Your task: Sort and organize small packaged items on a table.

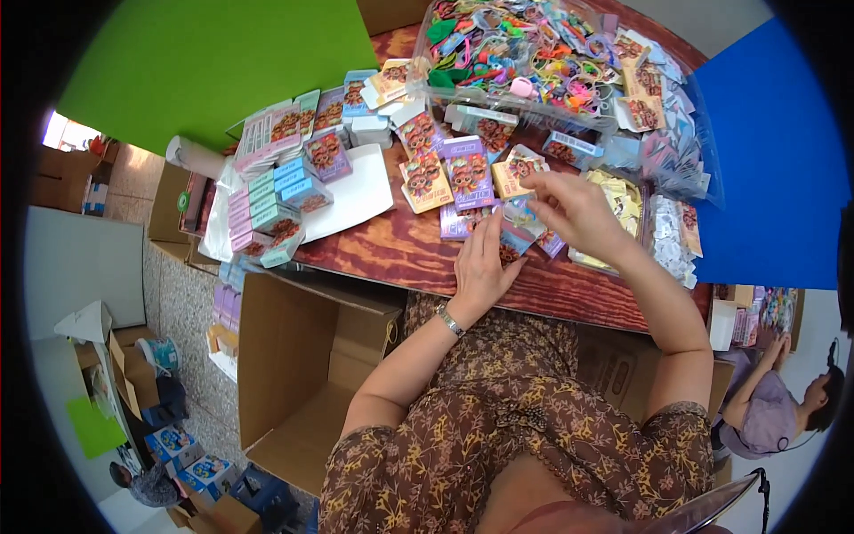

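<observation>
Left hand (pixel 481 267) lies flat, palm down, fingers spread open on the reddish-brown wooden tabletop (pixel 400 254), its fingertips touching a small blue-and-purple printed cardboard box (pixel 514 238) at its one o'clock. Right hand (pixel 574 206) is raised just above that box, at its two o'clock, fingers curled and thumb and forefinger pinched together; what they pinch is too small to tell. Small flat purple and yellow cartoon-printed packets (pixel 469 178) lie loose at twelve o'clock from the hands. Beyond them stands a clear plastic tub of mixed coloured trinkets (pixel 516 53). At ten o'clock, stacked pastel boxes (pixel 276 200) lie beside a white sheet (pixel 360 196). An open brown cardboard carton (pixel 302 365) sits on the floor at seven o'clock. Another person (pixel 769 405) sits at four o'clock, well apart.
</observation>
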Motion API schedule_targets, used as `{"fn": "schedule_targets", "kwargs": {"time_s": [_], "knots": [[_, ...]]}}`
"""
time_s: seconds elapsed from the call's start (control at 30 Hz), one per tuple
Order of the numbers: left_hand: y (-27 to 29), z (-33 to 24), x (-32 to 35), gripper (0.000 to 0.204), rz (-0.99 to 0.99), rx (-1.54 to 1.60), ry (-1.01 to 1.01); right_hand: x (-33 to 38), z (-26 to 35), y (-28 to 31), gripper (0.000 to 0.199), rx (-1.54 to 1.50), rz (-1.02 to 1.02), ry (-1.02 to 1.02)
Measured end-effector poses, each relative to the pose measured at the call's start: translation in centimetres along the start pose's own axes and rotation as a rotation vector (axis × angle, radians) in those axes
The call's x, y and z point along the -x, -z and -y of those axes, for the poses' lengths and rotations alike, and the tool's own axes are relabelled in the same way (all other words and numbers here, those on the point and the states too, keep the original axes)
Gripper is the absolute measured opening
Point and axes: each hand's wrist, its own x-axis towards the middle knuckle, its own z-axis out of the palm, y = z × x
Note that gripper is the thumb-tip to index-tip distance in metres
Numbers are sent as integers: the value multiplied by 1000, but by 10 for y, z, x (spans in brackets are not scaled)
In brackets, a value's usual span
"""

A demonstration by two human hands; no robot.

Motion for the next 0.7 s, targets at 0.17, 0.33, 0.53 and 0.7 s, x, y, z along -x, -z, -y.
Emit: {"fn": "schedule_targets", "kwargs": {"time_s": [0.17,0.33,0.53,0.7], "knots": [[4,-2,6,98,-63,-4,0,21,3,-31,29,-8,2,-67],[6,-1,16,99,-16,-16,-25,24,-1,-31,25,-31,-98,-66],[8,-5,16,98,-14,-21,-12,24,4,-23,24,-215,19,-256],[7,-3,15,101,-41,-28,-22,30,12,-30,20,-116,34,-187]]}}
